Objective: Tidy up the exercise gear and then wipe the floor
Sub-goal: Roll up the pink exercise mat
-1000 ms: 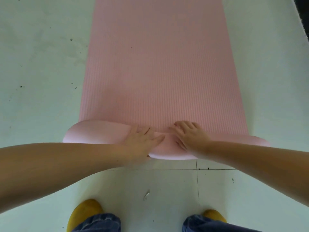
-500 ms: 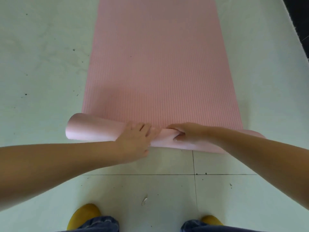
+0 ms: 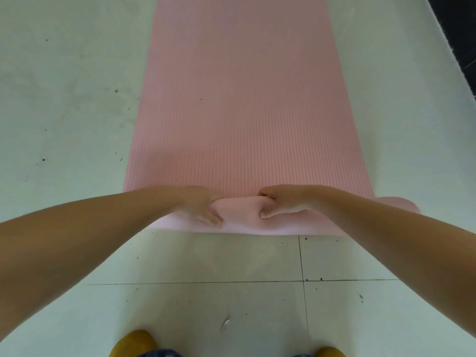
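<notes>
From the head camera, a pink mat [image 3: 239, 99] lies flat on the pale floor [image 3: 64, 112] and runs far away toward the top of the picture. Only its near end is curled over into a small roll [image 3: 240, 212]. The roll sits on the floor in front of two yellow shoes [image 3: 134, 342] at the bottom edge.

The left hand [image 3: 203, 206] is curled around the roll, with the fingers over the far side and the thumb on the near side. The right hand [image 3: 280, 202] grips it the same way, just beside the left one. Both hands are squeezing the middle of the roll. The right end of the roll pokes out past the right arm. The left end is hidden by the left arm.

I think the job has only just begun. The first turn of the mat is made, but nearly all of the mat is still flat and must be rolled up. No other exercise gear shows here. The floor has small dark specks and a bit of white litter [image 3: 225, 325] near the shoes, so the wiping looks not yet done. No cloth or mop can be seen.
</notes>
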A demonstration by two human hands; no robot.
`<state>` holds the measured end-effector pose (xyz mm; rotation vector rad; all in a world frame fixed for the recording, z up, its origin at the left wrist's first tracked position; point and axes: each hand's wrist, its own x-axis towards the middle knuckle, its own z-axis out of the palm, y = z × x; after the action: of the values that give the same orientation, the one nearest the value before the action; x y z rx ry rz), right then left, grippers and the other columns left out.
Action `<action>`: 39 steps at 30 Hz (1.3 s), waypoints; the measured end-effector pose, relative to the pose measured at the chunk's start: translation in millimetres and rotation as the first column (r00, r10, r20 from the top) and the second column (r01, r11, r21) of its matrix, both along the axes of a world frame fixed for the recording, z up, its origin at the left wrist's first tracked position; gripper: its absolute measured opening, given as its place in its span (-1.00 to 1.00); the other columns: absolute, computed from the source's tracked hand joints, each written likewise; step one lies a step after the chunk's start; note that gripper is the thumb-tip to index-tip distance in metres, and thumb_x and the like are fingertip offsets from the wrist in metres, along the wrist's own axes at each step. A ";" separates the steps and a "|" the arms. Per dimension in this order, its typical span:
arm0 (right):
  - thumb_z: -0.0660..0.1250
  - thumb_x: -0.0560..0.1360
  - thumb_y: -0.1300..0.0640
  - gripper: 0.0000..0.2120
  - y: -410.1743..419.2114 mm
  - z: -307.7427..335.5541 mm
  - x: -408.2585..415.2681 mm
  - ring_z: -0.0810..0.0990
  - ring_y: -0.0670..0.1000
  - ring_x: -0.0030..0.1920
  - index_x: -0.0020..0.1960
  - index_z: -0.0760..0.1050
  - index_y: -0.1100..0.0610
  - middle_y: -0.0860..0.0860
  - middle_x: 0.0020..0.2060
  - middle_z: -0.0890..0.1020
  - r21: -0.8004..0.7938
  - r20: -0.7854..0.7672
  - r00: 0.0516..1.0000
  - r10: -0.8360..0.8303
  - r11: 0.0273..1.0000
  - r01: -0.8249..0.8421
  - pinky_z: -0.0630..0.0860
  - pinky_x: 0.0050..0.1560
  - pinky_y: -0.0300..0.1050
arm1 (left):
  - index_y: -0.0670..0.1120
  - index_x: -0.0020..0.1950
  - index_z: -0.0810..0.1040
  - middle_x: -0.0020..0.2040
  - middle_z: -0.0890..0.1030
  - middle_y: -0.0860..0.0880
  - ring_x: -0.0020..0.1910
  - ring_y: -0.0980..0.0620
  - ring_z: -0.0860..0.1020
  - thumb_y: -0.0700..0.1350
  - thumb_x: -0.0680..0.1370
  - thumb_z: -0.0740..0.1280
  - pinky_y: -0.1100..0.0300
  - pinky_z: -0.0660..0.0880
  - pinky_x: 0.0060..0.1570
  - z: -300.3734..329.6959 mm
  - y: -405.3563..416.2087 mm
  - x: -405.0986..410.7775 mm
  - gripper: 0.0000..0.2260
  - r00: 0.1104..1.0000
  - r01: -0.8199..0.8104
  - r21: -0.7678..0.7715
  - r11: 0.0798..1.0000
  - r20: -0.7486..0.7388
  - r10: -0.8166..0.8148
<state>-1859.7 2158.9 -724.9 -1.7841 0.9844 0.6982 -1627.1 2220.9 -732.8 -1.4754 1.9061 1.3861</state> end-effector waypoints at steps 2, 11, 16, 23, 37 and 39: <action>0.29 0.51 -0.12 -0.61 1.6 -8.6 -6.1 0.48 0.03 0.11 0.27 0.39 0.00 -0.03 0.13 0.51 -0.223 0.004 1.000 0.008 0.975 -0.007 0.39 0.05 -0.07 | 0.13 0.13 0.44 0.01 0.53 0.14 0.03 0.02 0.50 0.17 0.43 0.41 0.15 0.37 -0.06 -9.9 -7.4 1.4 -0.66 1.000 0.015 -0.055 0.998 0.026 -0.013; 0.05 0.59 -0.21 -0.55 -9.2 -29.5 -18.8 0.43 0.08 0.17 0.39 0.30 -0.03 0.04 0.17 0.46 -0.616 -0.090 0.972 0.216 0.755 -0.225 0.35 0.11 -0.03 | -0.09 0.29 0.44 0.18 0.52 -0.17 0.13 -0.19 0.46 0.21 0.42 0.35 -0.12 0.38 0.21 -15.8 -3.4 -1.4 -0.45 0.828 0.561 -0.738 0.376 0.497 -0.260; 0.17 0.57 -0.14 -0.62 -16.9 -35.1 -15.5 0.48 0.12 0.10 0.31 0.41 0.02 0.05 0.11 0.48 -0.751 -0.039 0.964 0.263 0.629 -0.202 0.36 0.06 -0.01 | -0.12 0.55 -0.08 0.51 0.05 -0.35 0.49 -0.32 0.08 0.33 0.45 0.22 -0.41 0.10 0.29 -19.7 47.4 -22.6 -0.12 0.841 0.507 -0.578 0.640 0.495 -0.219; 0.14 0.48 -0.09 -0.59 -6.4 -15.1 -9.5 0.57 0.16 -0.04 0.13 0.51 0.16 0.09 0.01 0.58 -0.898 0.106 0.958 0.266 0.439 -0.023 0.46 -0.01 0.04 | -0.11 0.51 -0.35 0.52 -0.13 -0.28 0.51 -0.25 -0.06 0.19 0.49 0.30 -0.38 0.10 0.31 -24.4 -7.9 -27.3 -0.05 0.828 0.457 -0.443 0.772 0.528 -0.187; 0.14 0.58 0.11 -0.47 -3.9 3.9 -8.9 0.55 0.16 0.06 0.51 0.08 -0.04 0.07 0.16 0.52 -0.762 -0.080 0.968 0.237 0.611 -0.213 0.44 -0.06 -0.03 | 0.02 0.53 -0.07 0.27 0.35 -0.13 0.19 -0.13 0.39 -0.05 0.55 0.26 -0.06 0.34 0.11 4.7 -13.4 -0.4 -0.33 0.869 0.351 -0.554 0.755 0.494 -0.042; 0.13 0.58 0.12 -0.48 1.6 12.0 -11.7 0.57 0.17 0.00 0.51 0.10 -0.07 0.05 0.15 0.53 -0.766 -0.062 0.967 0.246 0.609 -0.204 0.41 -0.18 -0.05 | 0.03 0.51 0.04 0.15 0.46 -0.11 0.05 -0.13 0.48 -0.17 0.53 0.25 0.04 0.40 -0.05 13.0 -15.3 1.6 -0.39 0.891 0.355 -0.599 0.718 0.450 -0.065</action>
<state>-1871.4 2160.5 -712.9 -2.7128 1.1250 0.3768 -1625.5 2205.6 -719.8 -1.5845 2.2994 0.2145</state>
